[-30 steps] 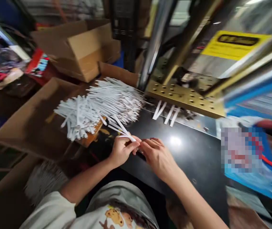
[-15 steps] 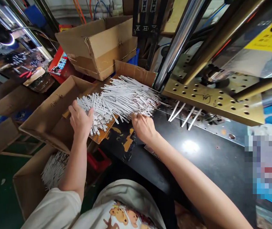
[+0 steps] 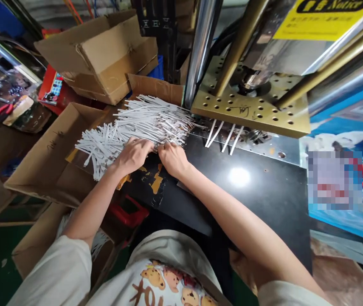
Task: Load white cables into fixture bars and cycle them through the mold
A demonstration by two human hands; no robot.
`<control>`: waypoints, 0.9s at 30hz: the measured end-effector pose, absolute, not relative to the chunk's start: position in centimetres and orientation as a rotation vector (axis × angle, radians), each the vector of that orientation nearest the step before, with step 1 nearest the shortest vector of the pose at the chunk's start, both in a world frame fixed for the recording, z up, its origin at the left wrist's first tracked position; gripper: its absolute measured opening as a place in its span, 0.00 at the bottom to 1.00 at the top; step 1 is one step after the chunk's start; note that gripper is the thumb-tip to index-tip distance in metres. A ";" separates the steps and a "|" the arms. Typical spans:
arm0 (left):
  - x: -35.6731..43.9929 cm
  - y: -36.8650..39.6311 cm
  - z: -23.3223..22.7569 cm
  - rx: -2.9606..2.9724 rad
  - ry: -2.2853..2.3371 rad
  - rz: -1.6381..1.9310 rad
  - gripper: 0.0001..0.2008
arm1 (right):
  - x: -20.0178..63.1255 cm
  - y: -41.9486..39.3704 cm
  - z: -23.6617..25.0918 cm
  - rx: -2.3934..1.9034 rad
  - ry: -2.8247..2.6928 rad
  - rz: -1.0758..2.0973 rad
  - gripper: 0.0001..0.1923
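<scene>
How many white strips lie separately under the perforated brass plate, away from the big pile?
4: the white strips lie side by side, slanted, at the front edge of the perforated brass plate, right of the big pile. More may be hidden beneath the plate.

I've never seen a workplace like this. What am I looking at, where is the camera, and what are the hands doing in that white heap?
The camera sits on a person's head, looking down at their own arms. Both hands are at the near edge of a heap of thin white paper strips, which rests partly on a flat brown cardboard box. The left hand lies on the strips; the right hand touches them beside it. What the fingers grip is hidden. Further right is a shiny black worktable. Above it hangs a brass-coloured metal plate with holes, part of a press, with four white strips laid under its edge.
</scene>
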State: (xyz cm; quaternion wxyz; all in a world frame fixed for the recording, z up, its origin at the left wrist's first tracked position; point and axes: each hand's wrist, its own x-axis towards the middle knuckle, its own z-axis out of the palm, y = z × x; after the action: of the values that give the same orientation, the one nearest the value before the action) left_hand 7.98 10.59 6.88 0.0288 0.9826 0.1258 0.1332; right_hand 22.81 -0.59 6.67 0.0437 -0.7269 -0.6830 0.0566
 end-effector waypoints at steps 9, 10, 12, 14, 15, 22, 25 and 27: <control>12.8 10.7 15.8 1.826 -0.163 1.399 0.04 | 29.3 -11.7 7.1 -2.500 -1.972 -0.075 0.09; 13.0 10.6 16.3 1.774 -0.159 1.344 0.07 | 30.1 -13.9 6.6 -2.540 -1.896 -0.132 0.10; 13.0 9.8 16.0 1.719 -0.085 1.250 0.12 | 30.9 -18.1 5.7 -2.561 -1.683 -0.229 0.11; 12.7 8.1 14.0 1.798 0.012 1.262 0.10 | 30.3 -21.4 4.8 -2.468 -1.468 -0.299 0.09; 12.5 7.0 12.5 1.903 0.057 1.265 0.07 | 29.6 -22.5 4.3 -2.401 -1.384 -0.305 0.09; 12.0 -1.7 4.1 2.290 -0.105 0.648 0.03 | 23.9 -23.3 2.3 -1.997 -1.289 0.012 0.05; 12.4 -3.0 3.0 2.344 -0.151 0.569 0.05 | 23.3 -22.8 2.2 -1.996 -1.355 -0.061 0.05; 12.6 -3.1 2.9 2.402 -0.153 0.574 0.05 | 23.4 -22.5 2.3 -2.027 -1.427 -0.079 0.05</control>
State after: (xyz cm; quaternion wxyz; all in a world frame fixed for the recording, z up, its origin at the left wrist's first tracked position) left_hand 12.60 -3.05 2.93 0.3273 0.9173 -0.0584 0.2192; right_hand 23.35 -22.52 2.32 0.3245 -0.7730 -0.5442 -0.0301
